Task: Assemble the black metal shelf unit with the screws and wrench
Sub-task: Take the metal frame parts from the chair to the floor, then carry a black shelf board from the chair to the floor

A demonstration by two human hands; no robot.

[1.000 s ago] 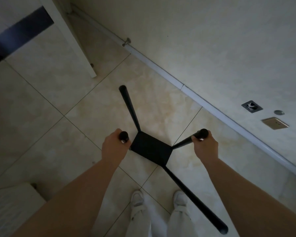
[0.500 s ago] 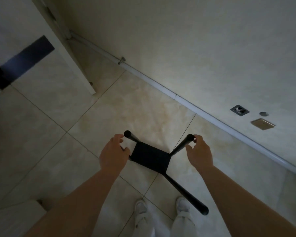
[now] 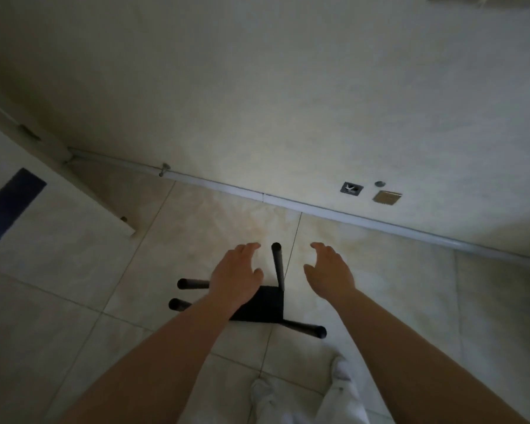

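Note:
The black metal shelf unit (image 3: 265, 304) sits on the tiled floor below me, a square black plate with several round legs pointing up and outward. My left hand (image 3: 234, 275) hovers over its left side with relaxed fingers and hides part of the plate and one leg's base. My right hand (image 3: 328, 272) hangs open to the right of the upright leg (image 3: 277, 264), apart from it. Neither hand holds anything. No screws or wrench are in view.
A pale wall with a grey baseboard (image 3: 318, 211) runs across ahead, with a small socket (image 3: 351, 188) and a brass plate (image 3: 386, 197) low on it. A white door (image 3: 43, 191) stands at the left. My white shoes (image 3: 340, 370) are at the bottom.
Both hands have let go of the shelf legs and opened. The shelf unit has turned and now stands lower on the floor. My head has tilted up toward the wall.

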